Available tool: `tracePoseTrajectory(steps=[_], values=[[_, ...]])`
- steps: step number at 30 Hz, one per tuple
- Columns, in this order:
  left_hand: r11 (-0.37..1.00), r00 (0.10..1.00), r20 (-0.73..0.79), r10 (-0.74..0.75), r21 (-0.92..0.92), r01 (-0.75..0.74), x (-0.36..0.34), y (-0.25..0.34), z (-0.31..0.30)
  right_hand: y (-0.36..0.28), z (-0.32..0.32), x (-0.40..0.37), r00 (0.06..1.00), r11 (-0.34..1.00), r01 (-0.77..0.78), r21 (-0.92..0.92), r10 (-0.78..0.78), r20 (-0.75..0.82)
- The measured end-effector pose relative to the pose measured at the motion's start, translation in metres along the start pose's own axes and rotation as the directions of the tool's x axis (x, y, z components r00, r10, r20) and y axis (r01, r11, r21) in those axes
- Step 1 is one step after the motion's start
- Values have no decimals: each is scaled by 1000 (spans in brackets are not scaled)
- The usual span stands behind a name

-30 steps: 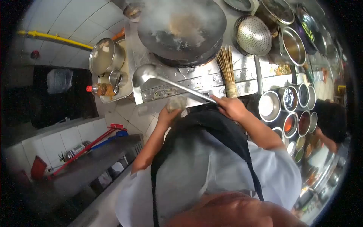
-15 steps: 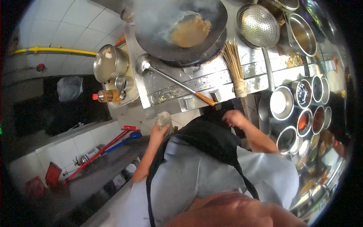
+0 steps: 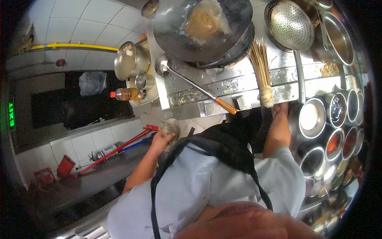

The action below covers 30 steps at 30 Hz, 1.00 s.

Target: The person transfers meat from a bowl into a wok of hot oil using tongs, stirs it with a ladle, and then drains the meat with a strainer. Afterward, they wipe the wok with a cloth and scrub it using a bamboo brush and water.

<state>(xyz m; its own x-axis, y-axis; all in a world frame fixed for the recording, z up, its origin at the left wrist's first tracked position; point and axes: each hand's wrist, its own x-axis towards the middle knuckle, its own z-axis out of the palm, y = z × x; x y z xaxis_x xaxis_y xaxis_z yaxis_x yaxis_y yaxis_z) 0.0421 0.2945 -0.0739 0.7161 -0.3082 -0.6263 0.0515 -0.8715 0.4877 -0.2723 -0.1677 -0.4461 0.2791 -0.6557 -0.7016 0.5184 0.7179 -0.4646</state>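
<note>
My left hand (image 3: 162, 140) is closed around a crumpled greyish cloth (image 3: 170, 129), held off the front left of the stove. My right hand (image 3: 281, 107) is at the stove's front edge, just below the bound end of a bamboo brush (image 3: 266, 93); its fingers are mostly hidden. A black wok (image 3: 167, 40) on the burner holds a brownish liquid with froth (image 3: 203, 20). In front of it a ladle with a wooden handle (image 3: 195, 84) rests across the steel stove top (image 3: 179, 95).
A perforated strainer (image 3: 292, 28) lies right of the wok, beside a steel pot (image 3: 338, 40). Several seasoning bowls (image 3: 312, 117) stand at the right. On the left are a metal pot (image 3: 129, 61), a bottle with a red cap (image 3: 127, 94) and a red-handled tool (image 3: 119, 149).
My right hand has moved right and up to the brush's bound end. My left hand still holds the cloth. The view has shifted, and less steam hangs over the wok.
</note>
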Motion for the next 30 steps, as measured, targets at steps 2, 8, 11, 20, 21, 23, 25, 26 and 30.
tracePoseTrajectory(steps=[2, 8, 11, 20, 21, 23, 25, 26, 30], values=[[1000, 999, 38, 6, -4, -6, 3, -7, 0, 5, -5, 8, 999, 1000, 19, -8, -18, 28], [999, 998, 52, 36, 27, -38, 8, -20, 0, -16, 32, -40, 980, 986, -164, 27, 166, -105], [998, 997, 50, 61, 2, -61, 7, -22, 2, -4, 7, -17, 993, 993, -114, 8, 114, -10], [969, 989, 98, 114, 210, -132, 14, -3, 11, 16, 61, -47, 957, 871, 280, -403, -288, 42], [966, 987, 99, 130, 211, -148, 14, 3, 11, 24, 68, -54, 950, 822, 296, -486, -306, 61], [965, 985, 97, 145, 208, -162, 15, 4, 14, 38, 74, -71, 943, 726, 314, -612, -313, 113], [954, 979, 92, 180, 227, -196, 21, 3, 15, 40, 73, -85, 943, 640, 322, -697, -283, 176], [954, 979, 91, 181, 224, -198, 21, 5, 15, 41, 69, -91, 944, 588, 323, -742, -257, 207], [943, 977, 118, 180, 262, -206, 24, 1, 18, 49, 21, -115, 950, 233, 302, -925, -156, 271]])
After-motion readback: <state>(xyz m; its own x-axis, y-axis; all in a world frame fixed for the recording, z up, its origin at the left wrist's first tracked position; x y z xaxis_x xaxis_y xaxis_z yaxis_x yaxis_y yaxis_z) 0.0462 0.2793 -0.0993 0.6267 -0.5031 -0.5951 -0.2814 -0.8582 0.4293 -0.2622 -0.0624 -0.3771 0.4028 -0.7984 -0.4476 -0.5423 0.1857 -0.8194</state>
